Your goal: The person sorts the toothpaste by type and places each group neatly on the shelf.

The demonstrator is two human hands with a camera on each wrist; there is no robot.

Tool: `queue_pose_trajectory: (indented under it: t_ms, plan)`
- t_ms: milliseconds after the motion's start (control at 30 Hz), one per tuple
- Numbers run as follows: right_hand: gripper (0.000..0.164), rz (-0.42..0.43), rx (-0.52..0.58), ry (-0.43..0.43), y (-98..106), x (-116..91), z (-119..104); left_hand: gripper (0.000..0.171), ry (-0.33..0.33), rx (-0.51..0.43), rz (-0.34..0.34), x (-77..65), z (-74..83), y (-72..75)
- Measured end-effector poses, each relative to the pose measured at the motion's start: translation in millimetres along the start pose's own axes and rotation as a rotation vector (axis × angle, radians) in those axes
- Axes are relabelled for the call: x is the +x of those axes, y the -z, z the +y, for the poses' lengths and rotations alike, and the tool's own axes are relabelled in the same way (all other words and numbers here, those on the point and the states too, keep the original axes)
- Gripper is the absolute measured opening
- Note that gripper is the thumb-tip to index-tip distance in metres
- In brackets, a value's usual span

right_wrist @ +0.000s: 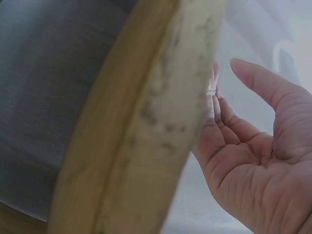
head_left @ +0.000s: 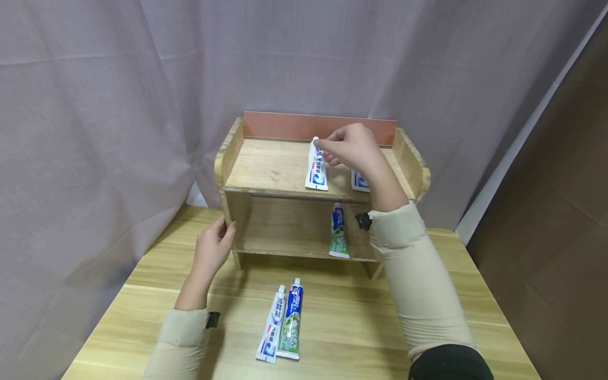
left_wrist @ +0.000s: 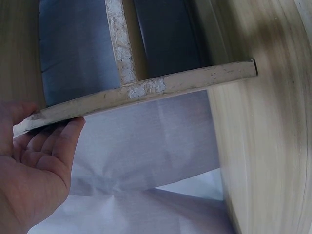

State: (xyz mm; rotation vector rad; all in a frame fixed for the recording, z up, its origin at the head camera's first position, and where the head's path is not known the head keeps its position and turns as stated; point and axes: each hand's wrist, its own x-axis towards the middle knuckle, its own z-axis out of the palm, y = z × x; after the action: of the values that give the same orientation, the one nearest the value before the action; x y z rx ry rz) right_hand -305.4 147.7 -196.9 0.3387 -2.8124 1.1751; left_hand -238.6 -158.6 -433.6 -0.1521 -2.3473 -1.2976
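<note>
A small two-tier wooden shelf (head_left: 273, 174) stands on the table. My left hand (head_left: 215, 245) grips the front edge of its left side panel (left_wrist: 170, 82), thumb on one face and fingers on the other. On the upper board lies a white toothpaste tube (head_left: 316, 171), cap toward the back. Over its cap end is my right hand (head_left: 353, 146), thumb tip right at the cap. The right wrist view shows that thumb standing apart from the fingers, which the shelf board (right_wrist: 161, 112) partly hides. Another white toothpaste tube (head_left: 359, 181) lies farther right, partly covered by my right arm.
A blue-green toothpaste tube (head_left: 339, 232) lies on the lower board. On the table (head_left: 347, 327) in front, a white toothpaste tube (head_left: 272, 327) and a second blue-green tube (head_left: 291, 322) lie side by side. A grey curtain (head_left: 294, 58) hangs behind the shelf.
</note>
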Motion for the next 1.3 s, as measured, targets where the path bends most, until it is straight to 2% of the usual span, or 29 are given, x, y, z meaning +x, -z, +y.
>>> queue_pose_trajectory:
  t_ms: [167,333,500,900,1300]
  plan:
    - [0.047,0.023,0.042,0.056,-1.7,-10.0,-0.1,0.035,-0.008,0.012,0.003,1.0,0.9,0.8]
    - [0.045,0.023,0.118,0.077,-4.3,-21.3,0.6,0.034,-0.011,0.007,0.013,0.3,1.2,2.1]
    - [0.042,0.053,0.15,0.102,-7.3,-33.9,2.6,0.034,-0.012,-0.002,0.007,1.0,0.9,1.6]
    - [0.034,0.1,0.217,0.19,-18.7,-74.0,8.8,0.031,-0.017,0.003,0.019,1.5,-1.5,-0.3]
    - [0.033,0.097,0.335,0.133,-28.7,-108.8,26.8,0.033,-0.024,-0.003,0.016,2.2,-0.7,0.2]
